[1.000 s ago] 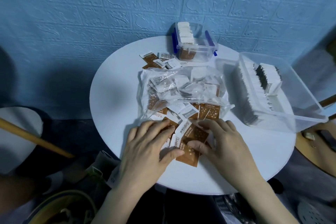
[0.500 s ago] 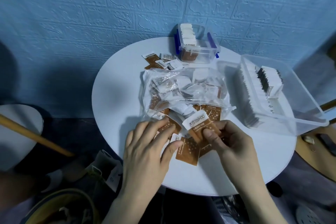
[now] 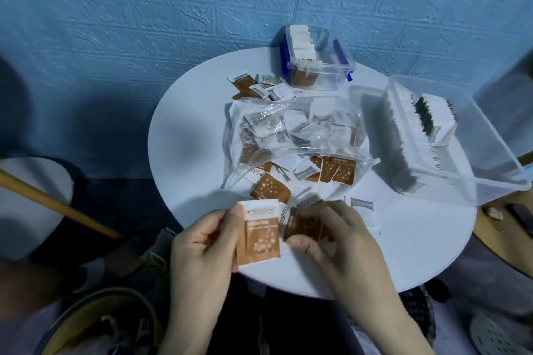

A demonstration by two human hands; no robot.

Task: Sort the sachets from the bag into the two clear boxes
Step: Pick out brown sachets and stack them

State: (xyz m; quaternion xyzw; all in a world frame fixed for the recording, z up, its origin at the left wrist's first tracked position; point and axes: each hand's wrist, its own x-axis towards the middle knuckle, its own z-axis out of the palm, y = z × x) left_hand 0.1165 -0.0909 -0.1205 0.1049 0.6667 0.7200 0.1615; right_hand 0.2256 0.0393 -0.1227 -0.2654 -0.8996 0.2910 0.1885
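Pinching brown-and-white paper sachets (image 3: 261,235), left hand (image 3: 206,242) and right hand (image 3: 331,235) gather; next, small clear blue-latched box (image 3: 320,65), upper centre.

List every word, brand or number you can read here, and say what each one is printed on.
"taikoo": white top band of the brown paper sachet held upright in the left hand.
"taikoo": white end of the brown sachet gripped sideways in the right hand.
Print on loose sachets, the clear plastic bag and both boxes: too small or blurred.
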